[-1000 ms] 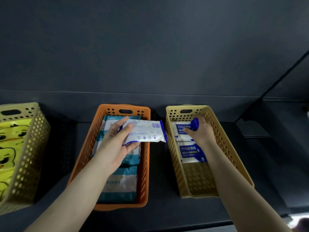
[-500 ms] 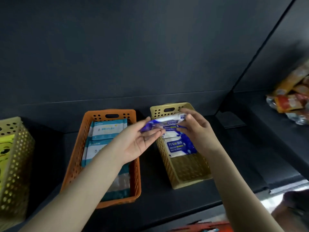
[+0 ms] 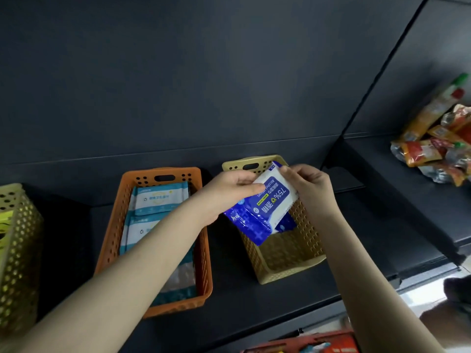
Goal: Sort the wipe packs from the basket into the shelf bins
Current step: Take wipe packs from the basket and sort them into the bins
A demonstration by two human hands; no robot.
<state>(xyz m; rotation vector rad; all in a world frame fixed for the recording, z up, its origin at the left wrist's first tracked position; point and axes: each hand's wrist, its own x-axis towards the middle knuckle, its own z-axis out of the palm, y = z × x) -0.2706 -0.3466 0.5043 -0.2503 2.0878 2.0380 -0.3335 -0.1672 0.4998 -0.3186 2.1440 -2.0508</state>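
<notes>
Both hands hold one blue-and-white alcohol wipe pack [image 3: 265, 207] tilted above the tan bin [image 3: 288, 256] on the dark shelf. My left hand [image 3: 229, 192] grips its left edge with the thumb on top. My right hand [image 3: 309, 186] pinches its upper right corner. Another blue pack [image 3: 285, 224] lies in the tan bin beneath it. The orange bin [image 3: 204, 253] to the left holds several teal-and-white wipe packs [image 3: 160, 198]. A red basket [image 3: 305, 343] shows at the bottom edge.
A yellow-green perforated bin [image 3: 17, 250] with a yellow cartoon pack stands at the far left. Snack packets [image 3: 438, 146] are piled on the neighbouring shelf at the right. A dark upright divider [image 3: 382, 67] separates the two shelf bays.
The left hand carried the blue pack from over the orange bin to the tan bin. The right hand rose out of the tan bin and took its corner. The pack now faces label up.
</notes>
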